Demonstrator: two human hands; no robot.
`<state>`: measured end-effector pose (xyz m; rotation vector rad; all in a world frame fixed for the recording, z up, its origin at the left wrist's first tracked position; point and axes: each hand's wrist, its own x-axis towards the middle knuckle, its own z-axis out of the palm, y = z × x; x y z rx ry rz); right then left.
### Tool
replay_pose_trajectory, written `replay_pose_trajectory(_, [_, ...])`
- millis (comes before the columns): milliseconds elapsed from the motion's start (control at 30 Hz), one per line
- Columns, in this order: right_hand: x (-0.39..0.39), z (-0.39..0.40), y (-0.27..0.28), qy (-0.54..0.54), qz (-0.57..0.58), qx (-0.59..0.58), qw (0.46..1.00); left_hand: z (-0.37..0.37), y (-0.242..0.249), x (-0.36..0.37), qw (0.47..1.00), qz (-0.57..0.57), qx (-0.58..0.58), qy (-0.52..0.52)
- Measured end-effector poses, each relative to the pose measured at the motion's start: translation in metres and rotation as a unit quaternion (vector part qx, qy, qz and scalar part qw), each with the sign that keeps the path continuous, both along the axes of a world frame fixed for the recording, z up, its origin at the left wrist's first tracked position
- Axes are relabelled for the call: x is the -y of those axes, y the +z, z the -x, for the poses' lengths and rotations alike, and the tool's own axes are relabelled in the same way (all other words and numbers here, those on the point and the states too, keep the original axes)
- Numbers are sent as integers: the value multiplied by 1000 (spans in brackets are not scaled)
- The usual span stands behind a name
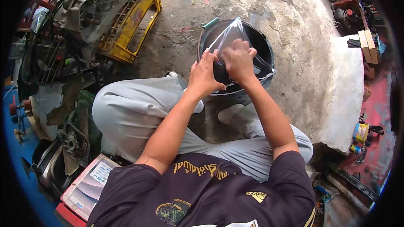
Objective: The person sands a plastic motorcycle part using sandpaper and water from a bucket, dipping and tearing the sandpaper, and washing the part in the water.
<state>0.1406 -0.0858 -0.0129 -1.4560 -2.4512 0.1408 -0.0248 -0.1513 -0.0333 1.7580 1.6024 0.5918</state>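
A sheet of clear plastic point(236, 31) with shiny edges stands up to a point over a round dark tub point(271, 52) on the floor between my legs. My left hand point(204, 75) is at the plastic's left side, fingers gripping its edge and thumb apart, lower down. My right hand point(240, 61) is closed over the middle of the plastic, with fingers curled and slightly blurred. What lies under its fingers is hidden. Dark, shiny surfaces show below both hands. A green grip point(211, 23) sits on the tub's far left rim.
A yellow plastic crate point(134, 21) stands on its side at the upper left, against a metal engine casing point(94, 12). A flat box point(90, 185) and a carburetor-like part point(71, 144) lie at my left. A white ledge point(343, 96) and a yellow can point(360, 133) are at right.
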Motion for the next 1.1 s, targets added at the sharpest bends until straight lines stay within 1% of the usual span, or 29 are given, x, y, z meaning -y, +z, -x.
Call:
replay_pose_trajectory(67, [-13,-13,1,-90,-55,2,994,-2,-2,5,1000,-1,2,-1])
replay_pose_trajectory(100, [-13,-16,0,-107,-81,-26,991,-1,-1,5,1000,-1,5,4])
replay_pose_trajectory(133, [-7,-16,-2,-110,-82,-27,990,-1,1,3,1000,-4,6,9])
replay_pose_trajectory(200, [13,-14,-4,-7,-48,0,999,0,0,2,1000,-13,6,4])
replay_pose_trajectory(233, [21,-14,-6,32,-51,3,998,0,-1,2,1000,-21,8,2])
replay_pose_trajectory(267, [18,-18,-4,31,-51,5,998,0,-2,2,1000,-28,11,2])
replay_pose_trajectory(333, [10,-29,8,-13,-79,30,996,-1,2,2,1000,-23,15,1])
replay_pose_trajectory(367, [2,-35,9,-65,-84,20,994,-1,4,2,1000,-19,15,1])
replay_pose_trajectory(400, [-2,-35,7,-84,-117,-15,990,-1,1,3,1000,-19,15,0])
replay_pose_trajectory(467, [8,-32,1,-23,-91,25,995,0,-3,2,1000,-27,8,-4])
replay_pose_trajectory(533, [25,-18,0,68,-47,28,996,1,-1,3,1000,-19,9,-9])
replay_pose_trajectory(567, [24,-15,1,84,-69,36,993,0,0,2,1000,-9,11,-12])
replay_pose_trajectory(600, [16,-17,2,84,-68,38,993,-1,-2,2,1000,-8,13,-12])
replay_pose_trajectory(667, [-6,-24,4,-45,-103,36,993,-2,-5,5,1000,-28,10,8])
replay_pose_trajectory(700, [-8,-22,4,-53,-103,14,993,-2,-5,6,999,-28,11,10])
replay_pose_trajectory(733, [-4,-20,2,-51,-104,13,993,-1,-5,5,1000,-17,6,2])
replay_pose_trajectory(800, [14,-12,-2,59,-37,47,997,2,-1,3,1000,-8,2,-8])
replay_pose_trajectory(833, [20,-9,-4,79,-37,40,995,3,0,2,1000,3,-4,-12])
replay_pose_trajectory(867, [16,-13,-2,77,-37,43,995,2,2,2,1000,14,-10,-17])
replay_pose_trajectory(933, [0,-23,5,7,-80,52,995,0,0,3,1000,1,-16,-15])
replay_pose_trajectory(967, [-6,-26,-1,-32,-87,8,996,0,-2,4,1000,-12,-27,-9])
replay_pose_trajectory(1000, [0,-23,0,-30,-86,9,996,0,-2,5,1000,-11,-26,-7])
replay_pose_trajectory(1067, [14,-15,2,54,-29,57,997,1,-1,4,1000,5,-15,-5])
replay_pose_trajectory(1100, [12,-15,3,52,-31,57,997,1,-1,3,1000,4,-15,-6])
